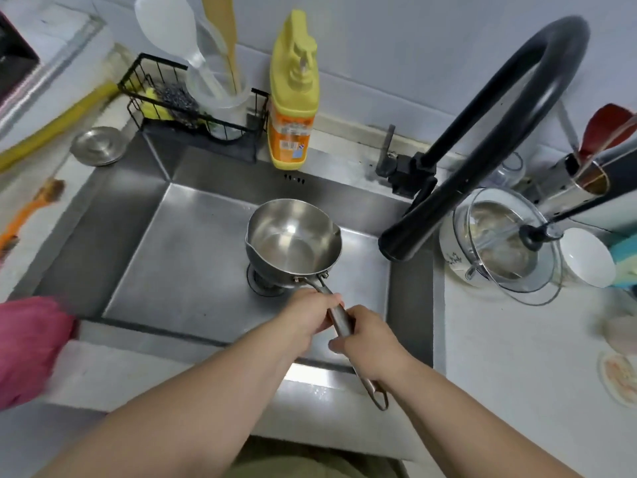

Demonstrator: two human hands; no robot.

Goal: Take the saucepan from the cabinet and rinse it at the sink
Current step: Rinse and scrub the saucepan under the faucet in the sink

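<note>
Over the rectangular stainless-steel sink (138,257) you hold the small round stainless-steel saucepan (293,241) above the drain, upright and tipped slightly away from you. Its bowl looks empty, and no water is running. The curved black faucet (482,132) ends with its spout just right of the pan, not over it, so a stream started now would likely miss the bowl and splash the basin. The glass lid (510,246) and white bowl (589,257) on the right counter sit near the spout and could get knocked if you swing the pan that way. Both hands grip the long metal handle: your left hand (310,312) curls around it close to the pan, and your right hand (368,336) wraps it further back, the handle's looped end jutting out past your wrist.
</note>
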